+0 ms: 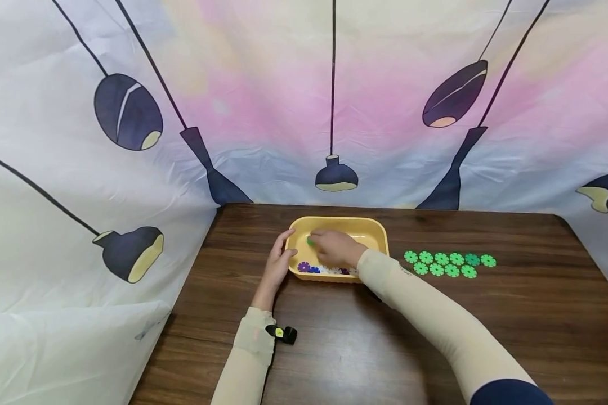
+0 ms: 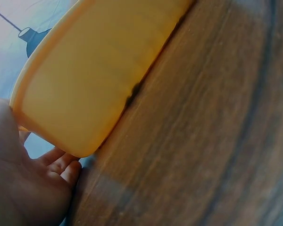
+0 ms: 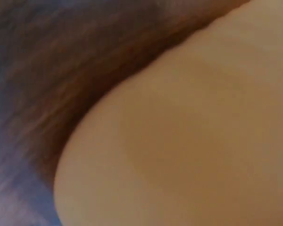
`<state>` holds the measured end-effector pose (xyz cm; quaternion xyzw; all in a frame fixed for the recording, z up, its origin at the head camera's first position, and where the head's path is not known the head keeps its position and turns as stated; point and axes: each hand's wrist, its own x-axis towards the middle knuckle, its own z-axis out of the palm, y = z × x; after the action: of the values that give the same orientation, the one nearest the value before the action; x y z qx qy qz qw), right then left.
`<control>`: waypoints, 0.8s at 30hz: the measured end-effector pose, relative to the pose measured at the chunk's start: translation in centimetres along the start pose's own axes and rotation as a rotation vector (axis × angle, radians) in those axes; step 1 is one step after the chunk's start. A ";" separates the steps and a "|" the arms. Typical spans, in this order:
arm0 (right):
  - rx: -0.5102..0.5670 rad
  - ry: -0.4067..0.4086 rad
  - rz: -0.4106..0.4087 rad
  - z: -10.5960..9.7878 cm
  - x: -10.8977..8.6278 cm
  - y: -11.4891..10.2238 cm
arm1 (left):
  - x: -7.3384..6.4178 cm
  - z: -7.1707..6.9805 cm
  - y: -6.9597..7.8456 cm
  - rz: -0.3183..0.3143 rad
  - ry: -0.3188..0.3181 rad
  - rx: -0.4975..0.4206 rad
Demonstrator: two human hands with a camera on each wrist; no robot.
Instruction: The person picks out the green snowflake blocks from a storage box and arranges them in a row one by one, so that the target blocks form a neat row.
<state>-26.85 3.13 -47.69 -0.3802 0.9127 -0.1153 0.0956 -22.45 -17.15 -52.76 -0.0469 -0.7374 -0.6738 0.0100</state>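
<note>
In the head view a yellow plastic basin (image 1: 372, 226) stands on the table. At its left end my left hand (image 1: 277, 263) grips it, thumb at the rim and fingers along the outside; the left wrist view shows these fingers (image 2: 71, 170) curled by the basin's corner. My right hand (image 1: 336, 248) is down inside the basin and pinches a green flower-shaped disc (image 1: 310, 241) at the fingertips. Below that hand, purple discs (image 1: 303, 266), blue discs (image 1: 314, 270) and white discs lie along the near wall, partly hidden. The right wrist view holds only the basin's blurred outer wall (image 3: 188, 141).
Right of the basin, several green flower-shaped discs (image 1: 441, 259) lie in two rows on the dark wooden table (image 1: 527, 315), one darker green disc (image 1: 472, 259) among them. A cloth backdrop (image 1: 284, 101) printed with lamps rises behind the table and along its left side.
</note>
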 end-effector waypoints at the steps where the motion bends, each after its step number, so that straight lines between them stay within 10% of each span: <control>1: -0.026 -0.001 -0.001 0.1 0.1 -0.1 | 0.0 0.0 0.0 -0.002 0.000 -0.002; 9: -0.145 0.032 0.002 0.9 0.0 -0.6 | -0.1 0.1 0.5 -0.021 -0.005 -0.013; 24: 0.141 0.135 0.053 1.3 0.1 -0.2 | -0.1 0.0 0.2 -0.013 0.017 0.007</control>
<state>-26.40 2.76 -48.88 -0.3394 0.9165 -0.2018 0.0635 -22.34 -17.13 -52.60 -0.0363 -0.7398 -0.6718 0.0119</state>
